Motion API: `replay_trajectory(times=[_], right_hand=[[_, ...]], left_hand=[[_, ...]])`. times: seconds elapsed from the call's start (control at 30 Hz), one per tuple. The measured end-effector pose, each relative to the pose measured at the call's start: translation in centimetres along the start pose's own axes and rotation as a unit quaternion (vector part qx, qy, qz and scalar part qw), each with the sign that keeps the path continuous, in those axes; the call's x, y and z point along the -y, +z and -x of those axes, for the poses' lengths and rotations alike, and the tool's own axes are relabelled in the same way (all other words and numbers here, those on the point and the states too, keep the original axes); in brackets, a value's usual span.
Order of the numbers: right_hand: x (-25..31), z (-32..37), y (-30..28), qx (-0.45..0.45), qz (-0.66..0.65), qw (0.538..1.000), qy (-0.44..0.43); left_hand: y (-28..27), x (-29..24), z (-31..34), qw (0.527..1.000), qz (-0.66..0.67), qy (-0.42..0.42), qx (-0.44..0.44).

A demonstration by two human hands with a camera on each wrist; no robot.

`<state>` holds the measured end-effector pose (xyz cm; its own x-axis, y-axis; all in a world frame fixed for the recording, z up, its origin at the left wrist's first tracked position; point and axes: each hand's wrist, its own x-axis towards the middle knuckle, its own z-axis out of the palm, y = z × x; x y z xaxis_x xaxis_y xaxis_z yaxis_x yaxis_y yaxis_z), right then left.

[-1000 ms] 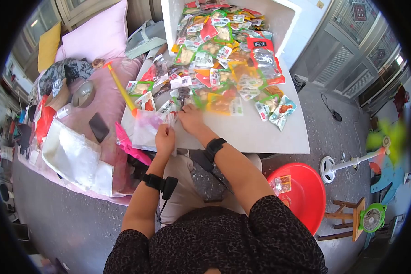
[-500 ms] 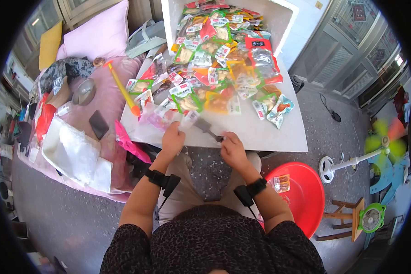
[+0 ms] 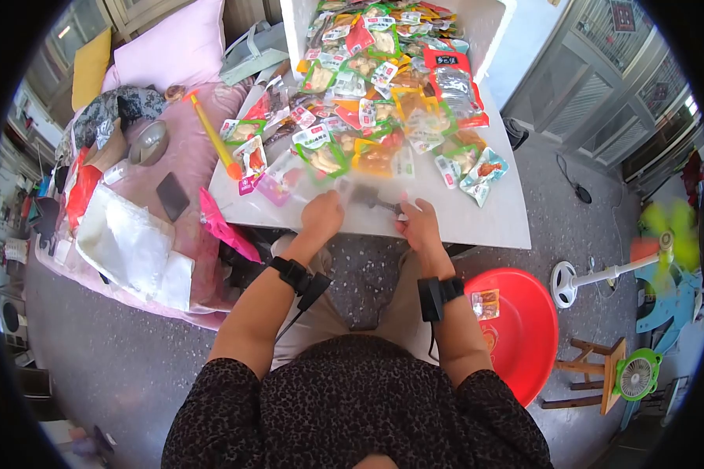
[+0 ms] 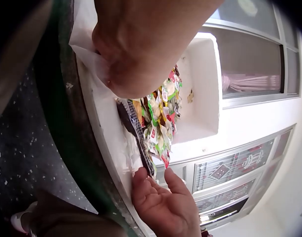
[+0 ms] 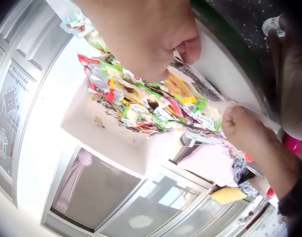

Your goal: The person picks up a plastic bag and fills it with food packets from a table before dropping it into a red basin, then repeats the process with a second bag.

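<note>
Head view: packets (image 3: 318, 148) strew white table (image 3: 502, 225); speckled floor (image 3: 360, 285).

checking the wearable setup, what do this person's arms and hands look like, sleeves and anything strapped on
Short, dark sleeves with a mottled pattern leave the forearms bare. Each wrist wears a black strap carrying a chunky black block with a thin dark cable. The left hand and right hand wear no gloves.
</note>
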<state>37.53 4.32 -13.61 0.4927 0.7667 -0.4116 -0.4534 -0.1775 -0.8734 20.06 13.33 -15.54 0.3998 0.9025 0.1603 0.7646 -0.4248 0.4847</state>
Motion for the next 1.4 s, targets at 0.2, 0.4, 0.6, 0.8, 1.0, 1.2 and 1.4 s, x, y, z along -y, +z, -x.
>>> replay_trajectory(times=[0.2,0.4,0.6,0.8,1.0,1.2,1.4], right_hand=[[-0.4,-0.8,0.0,0.041,0.021,0.998,-0.043],[-0.2,4.2,-3.0,0.001,-0.049,0.993,-0.108],[0.4,5.0,-3.7,0.006,0.007,0.996,-0.087],[2.0,4.8,-4.3,0.016,-0.001,0.997,-0.070],[2.7,4.4,-5.4,0.026,-0.026,0.999,-0.036],[2.0,3.4,-6.1,0.026,-0.014,0.999,-0.011],[1.4,3.5,-5.1,0.052,-0.036,0.998,-0.016]], left_hand=[[-0.3,-0.1,-0.2,0.999,0.031,-0.016,0.004],[0.0,-1.4,-1.5,0.996,0.051,-0.047,0.056],[1.2,-2.7,-1.7,0.993,0.083,-0.025,0.083],[0.2,-3.8,-0.6,0.996,0.087,-0.005,0.034],[1.2,-3.8,-0.8,0.991,0.129,0.005,0.032],[1.7,-3.5,-0.6,0.988,0.150,0.008,0.027],[-2.9,-7.6,0.9,0.993,0.101,0.042,0.049]])
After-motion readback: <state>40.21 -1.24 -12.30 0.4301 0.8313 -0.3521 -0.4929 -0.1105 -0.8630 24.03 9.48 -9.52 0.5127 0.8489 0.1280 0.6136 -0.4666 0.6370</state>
